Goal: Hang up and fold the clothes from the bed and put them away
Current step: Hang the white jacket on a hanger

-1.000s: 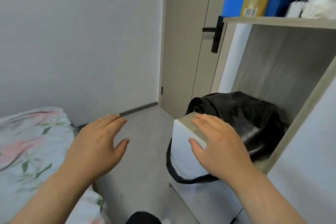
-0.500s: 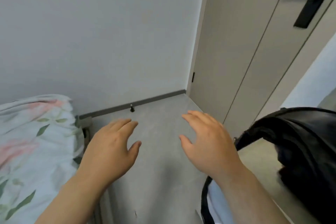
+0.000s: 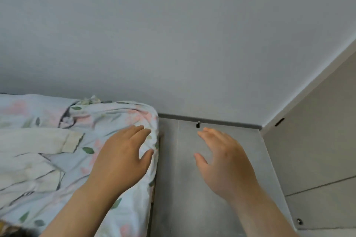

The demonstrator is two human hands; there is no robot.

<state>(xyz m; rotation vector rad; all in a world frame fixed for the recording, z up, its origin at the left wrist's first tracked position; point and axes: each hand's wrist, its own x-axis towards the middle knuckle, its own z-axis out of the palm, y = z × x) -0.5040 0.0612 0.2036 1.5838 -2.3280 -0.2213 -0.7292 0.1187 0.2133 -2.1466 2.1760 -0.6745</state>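
- Head view: looks down at the foot corner of a bed point(image 3: 134, 208) on the left and a strip of grey floor point(image 3: 192, 198) on the right.
- Bed is covered by a pale blue sheet printed with pink flowers and green leaves; the sheet is rumpled near the corner.
- A cream-white garment point(image 3: 34, 152) lies spread on the bed at far left, a cuffed sleeve end pointing toward the middle of the mattress. Nothing touches it.
- A dark and yellowish patch shows at the bottom-left edge; too little of it is visible to tell what it is.
- Left hand point(image 3: 123, 159): palm down, fingers extended and close together, thumb out to the side. It holds nothing. It sits over the bed's corner, right of the garment and apart from it; contact with the sheet cannot be told.
- Right hand point(image 3: 225, 161): palm down, fingers loosely spread, thumb out. Empty. It hangs over the floor, just right of the bed edge.
- Plain grey wall point(image 3: 173, 34) fills the upper half, with a dark baseboard along its foot.
- A small door stopper point(image 3: 198, 124) stands on the floor at the baseboard, just beyond the right fingertips.
- Beige door panel point(image 3: 317, 150) runs along the right side.
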